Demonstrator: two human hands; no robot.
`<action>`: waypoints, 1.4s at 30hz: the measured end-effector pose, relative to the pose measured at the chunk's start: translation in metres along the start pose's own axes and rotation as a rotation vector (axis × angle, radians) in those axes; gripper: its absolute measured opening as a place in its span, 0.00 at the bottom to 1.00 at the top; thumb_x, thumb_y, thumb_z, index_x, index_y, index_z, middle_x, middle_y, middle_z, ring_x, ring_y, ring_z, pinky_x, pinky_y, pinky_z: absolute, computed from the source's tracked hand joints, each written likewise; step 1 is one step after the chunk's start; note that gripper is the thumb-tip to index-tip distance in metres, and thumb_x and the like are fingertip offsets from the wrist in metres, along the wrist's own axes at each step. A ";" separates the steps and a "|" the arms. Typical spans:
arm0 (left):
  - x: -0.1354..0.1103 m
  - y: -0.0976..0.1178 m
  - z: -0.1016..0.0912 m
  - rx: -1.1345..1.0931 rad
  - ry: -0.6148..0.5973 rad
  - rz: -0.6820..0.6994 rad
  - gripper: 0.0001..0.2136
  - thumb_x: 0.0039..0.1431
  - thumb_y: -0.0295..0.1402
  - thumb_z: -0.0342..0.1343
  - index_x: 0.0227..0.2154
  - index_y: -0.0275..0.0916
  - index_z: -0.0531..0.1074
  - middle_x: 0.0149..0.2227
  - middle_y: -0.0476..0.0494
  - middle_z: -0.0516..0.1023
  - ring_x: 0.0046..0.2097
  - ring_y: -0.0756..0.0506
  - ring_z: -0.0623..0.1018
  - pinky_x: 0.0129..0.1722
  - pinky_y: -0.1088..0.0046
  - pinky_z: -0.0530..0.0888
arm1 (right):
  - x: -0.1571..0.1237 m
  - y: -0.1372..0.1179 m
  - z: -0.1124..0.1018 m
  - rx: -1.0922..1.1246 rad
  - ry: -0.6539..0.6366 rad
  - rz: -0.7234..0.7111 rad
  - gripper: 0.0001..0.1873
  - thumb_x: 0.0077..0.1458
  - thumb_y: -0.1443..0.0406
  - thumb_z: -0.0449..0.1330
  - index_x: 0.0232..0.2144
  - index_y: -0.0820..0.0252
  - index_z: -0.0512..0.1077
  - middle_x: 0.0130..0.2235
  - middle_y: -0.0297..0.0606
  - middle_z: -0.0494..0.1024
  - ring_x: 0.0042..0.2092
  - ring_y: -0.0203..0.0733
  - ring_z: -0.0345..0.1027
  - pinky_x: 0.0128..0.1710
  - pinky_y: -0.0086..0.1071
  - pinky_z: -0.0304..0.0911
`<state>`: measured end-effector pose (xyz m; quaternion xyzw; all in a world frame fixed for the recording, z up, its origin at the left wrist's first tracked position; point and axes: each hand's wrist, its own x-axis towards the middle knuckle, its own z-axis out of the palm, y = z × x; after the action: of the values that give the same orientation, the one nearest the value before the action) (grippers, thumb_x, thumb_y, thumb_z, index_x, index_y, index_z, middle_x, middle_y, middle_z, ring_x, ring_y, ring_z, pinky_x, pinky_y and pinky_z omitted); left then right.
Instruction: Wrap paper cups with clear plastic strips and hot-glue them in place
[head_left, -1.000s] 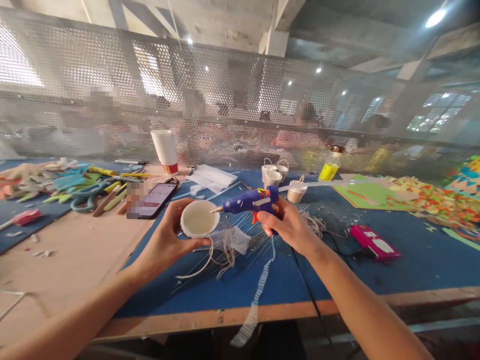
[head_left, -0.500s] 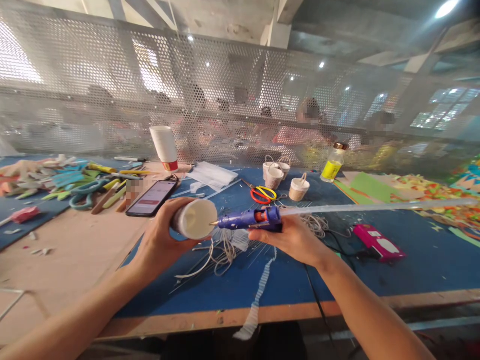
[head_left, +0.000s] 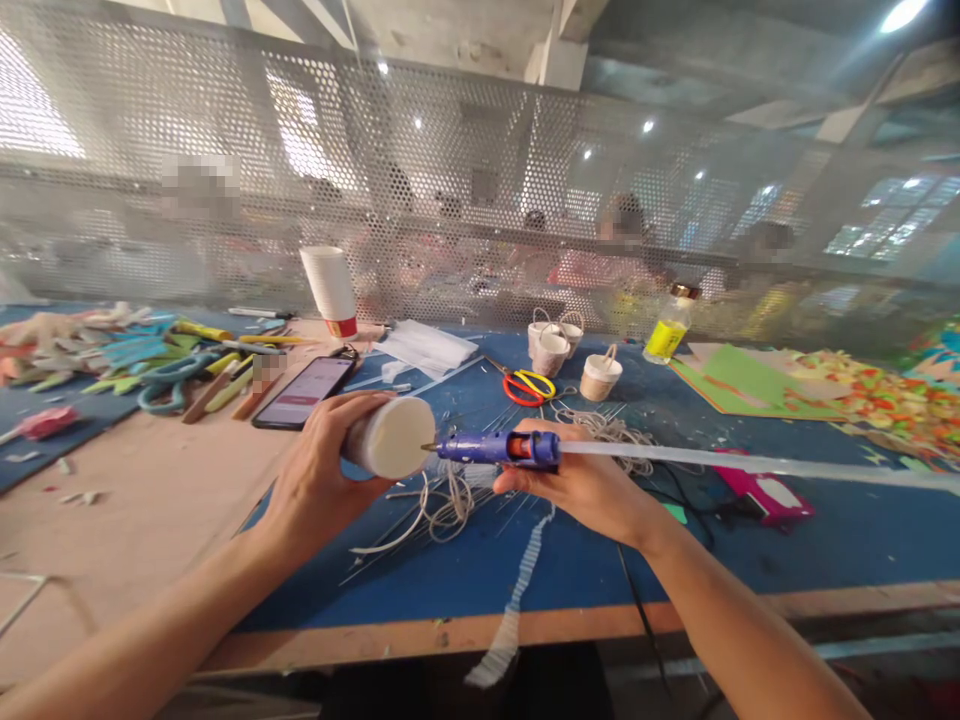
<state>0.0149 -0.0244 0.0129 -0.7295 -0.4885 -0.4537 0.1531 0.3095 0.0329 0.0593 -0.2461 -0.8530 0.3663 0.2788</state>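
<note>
1. Cup (head_left: 391,438): held above the tabletop (head_left: 862,540), tilted, its round white end turned toward the glue gun (head_left: 487,447).
2. Left hand (head_left: 326,455): wrapped around the cup's side, fingers above, thumb below.
3. Glue gun: roughly level, nozzle pointing left at the cup's edge. Contact between nozzle and cup cannot be confirmed.
4. Right hand (head_left: 570,480): closed around the glue gun; the grip on the handle is partly hidden.
5. Glue stick (head_left: 675,458): projects from the rear of the glue gun, extending right.
6. Cord (head_left: 450,512): lies in loose loops below the glue gun, among thin wires. A striped ribbon (head_left: 517,600) hangs over the front edge.
7. Scissors (head_left: 529,387): behind the glue gun, with red and yellow handles.
8. Buckets (head_left: 551,352): three grouped upright behind the scissors; a fourth stands to their right, near the bottle (head_left: 666,340).
9. Phone (head_left: 304,392): lies behind the left hand, screen up. A paper cup stack (head_left: 330,290) stands beyond it.
10. Magenta box (head_left: 769,497): right of the right hand, partly beneath the glue stick in view.
11. Perforated screen (head_left: 465,150): spans the rear; people are dimly visible through it.
</note>
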 end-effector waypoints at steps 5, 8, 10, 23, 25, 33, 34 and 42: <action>0.000 -0.001 -0.001 0.011 -0.015 0.013 0.33 0.53 0.29 0.68 0.60 0.43 0.62 0.56 0.36 0.74 0.57 0.37 0.74 0.56 0.55 0.72 | 0.001 0.000 0.000 -0.054 -0.040 0.008 0.18 0.61 0.50 0.62 0.32 0.57 0.69 0.33 0.34 0.75 0.34 0.38 0.70 0.32 0.31 0.61; 0.000 0.000 -0.003 0.025 -0.029 0.014 0.32 0.54 0.29 0.67 0.61 0.44 0.61 0.57 0.36 0.74 0.57 0.36 0.73 0.56 0.53 0.73 | 0.002 0.000 0.000 -0.071 -0.044 -0.010 0.19 0.61 0.49 0.61 0.32 0.57 0.70 0.32 0.34 0.74 0.33 0.39 0.69 0.32 0.31 0.60; 0.000 0.002 -0.004 0.037 -0.045 0.006 0.32 0.55 0.29 0.66 0.61 0.44 0.61 0.57 0.35 0.74 0.58 0.36 0.73 0.56 0.52 0.72 | 0.002 0.000 0.000 -0.085 -0.036 -0.016 0.19 0.61 0.49 0.61 0.32 0.57 0.70 0.32 0.33 0.73 0.33 0.39 0.68 0.32 0.31 0.59; 0.001 0.005 -0.005 0.054 -0.061 0.004 0.31 0.56 0.28 0.65 0.60 0.43 0.61 0.57 0.35 0.73 0.59 0.36 0.73 0.57 0.53 0.72 | 0.001 -0.004 0.001 -0.164 0.025 -0.094 0.15 0.61 0.54 0.64 0.31 0.58 0.68 0.37 0.32 0.65 0.36 0.35 0.63 0.36 0.30 0.59; 0.001 0.004 -0.005 0.057 -0.063 0.010 0.31 0.56 0.28 0.65 0.60 0.43 0.61 0.57 0.34 0.73 0.59 0.36 0.73 0.57 0.53 0.72 | 0.001 -0.003 0.001 -0.171 0.015 -0.103 0.15 0.62 0.54 0.63 0.31 0.58 0.68 0.37 0.32 0.65 0.36 0.35 0.63 0.36 0.30 0.59; 0.001 0.003 -0.004 0.075 -0.066 0.013 0.31 0.55 0.28 0.65 0.60 0.43 0.61 0.57 0.34 0.73 0.58 0.36 0.73 0.57 0.52 0.72 | 0.001 0.000 0.002 -0.267 0.024 -0.128 0.16 0.62 0.52 0.62 0.32 0.58 0.70 0.37 0.33 0.66 0.35 0.35 0.64 0.34 0.30 0.58; 0.001 0.003 -0.004 0.075 -0.069 0.017 0.31 0.55 0.28 0.65 0.60 0.43 0.60 0.57 0.34 0.73 0.58 0.36 0.73 0.57 0.52 0.72 | 0.001 0.000 0.002 -0.276 0.022 -0.134 0.16 0.62 0.52 0.62 0.33 0.57 0.70 0.37 0.33 0.67 0.35 0.35 0.64 0.34 0.30 0.57; 0.001 0.003 -0.005 0.073 -0.069 0.018 0.31 0.56 0.30 0.66 0.61 0.46 0.60 0.57 0.35 0.73 0.59 0.35 0.73 0.57 0.51 0.72 | 0.002 0.002 0.004 -0.316 0.017 -0.111 0.18 0.63 0.51 0.61 0.31 0.58 0.69 0.36 0.32 0.66 0.33 0.34 0.64 0.34 0.30 0.57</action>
<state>0.0153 -0.0287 0.0165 -0.7432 -0.5030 -0.4085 0.1667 0.3063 0.0334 0.0561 -0.2426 -0.9098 0.2095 0.2637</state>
